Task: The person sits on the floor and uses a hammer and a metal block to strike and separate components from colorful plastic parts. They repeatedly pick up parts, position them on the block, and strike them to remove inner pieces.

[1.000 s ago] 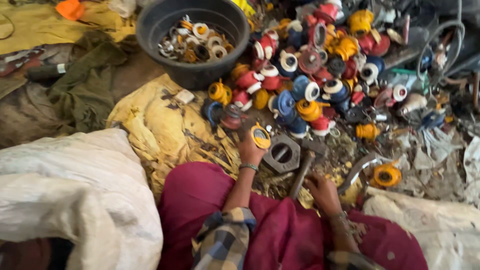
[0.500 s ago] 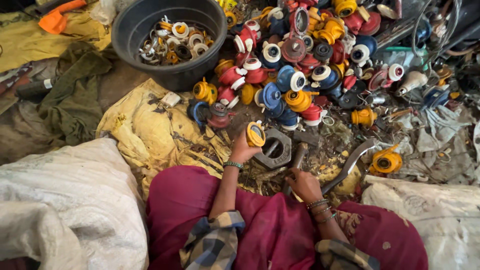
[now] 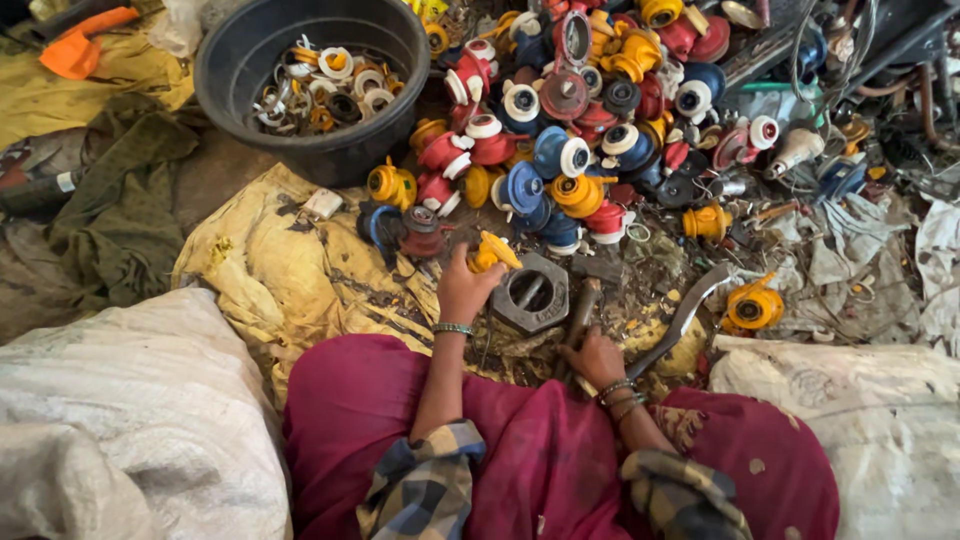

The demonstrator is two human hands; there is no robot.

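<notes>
A wide heap of red, blue and yellow plastic spool-shaped parts (image 3: 590, 130) covers the floor at the top right, spilling toward the person's knees. To its left stands a round black plastic tub (image 3: 240, 50) holding white and yellow rings and bits of metal. Under the work spot lies a stained yellow cloth sheet (image 3: 290, 280), and on either side of the person's lap sits a bulky white woven sack (image 3: 110, 420), with a second one at the right. The lap itself is covered in dark pink fabric (image 3: 520, 450), with checked sleeves at the forearms. On the floor just in front of the knees rests a large grey hexagonal metal nut (image 3: 531, 294), lying flat with its hole upward. The left hand (image 3: 465, 290), wearing a beaded bracelet, has its grip closed around a small yellow plastic spool part (image 3: 492, 252), holding it at the left edge of the nut. The right hand (image 3: 594, 358), with bangles at the wrist, grips the handle of a rusty metal hammer (image 3: 583, 305), whose head points up beside the nut's right edge. A curved grey metal bar (image 3: 690, 305) lies just to the right.
</notes>
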